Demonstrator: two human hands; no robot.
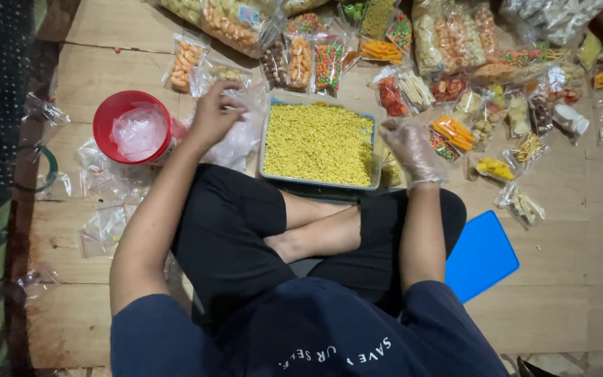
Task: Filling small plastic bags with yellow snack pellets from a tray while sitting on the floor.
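Observation:
I sit cross-legged on a wooden floor. In front of my knees stands a rectangular tub (268,139) full of thin yellow snack sticks. My left hand (213,115), bare, pinches the edge of a clear plastic bag (235,143) lying left of the tub. My right hand (410,148) wears a thin clear plastic glove and hovers at the tub's right edge, fingers loosely curled, with what looks like a few yellow sticks at the fingertips.
A red bucket (116,112) lined with clear plastic stands to the left. Empty clear bags (106,227) lie scattered on the left floor. Many small filled snack packets (455,132) cover the floor beyond and to the right. A blue lid (481,255) lies by my right knee.

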